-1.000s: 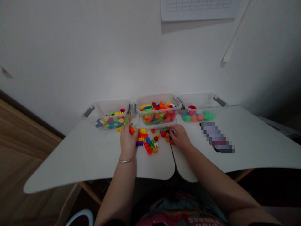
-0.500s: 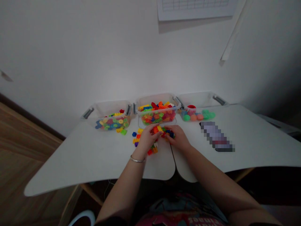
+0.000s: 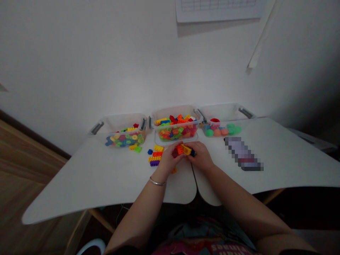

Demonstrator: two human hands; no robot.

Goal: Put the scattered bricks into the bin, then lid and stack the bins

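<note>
Both my hands meet over the middle of the white table, just in front of the centre bin. My left hand, with a bangle on its wrist, is closed on a small cluster of bricks in orange, yellow, red and blue. My right hand is closed on the same cluster from the right. A short stack of yellow, orange and purple bricks lies on the table left of my left hand. Other loose bricks are hidden under my hands.
Three clear plastic bins stand along the wall: the left bin with round coloured pieces, the centre bin full of bricks, the right bin with balls. A blurred dark object lies to the right. The table has a notch at its front centre.
My left hand moved right from the left side of the brick pile to meet my right hand. Both hands now hold the brick cluster together, slightly nearer to me.
</note>
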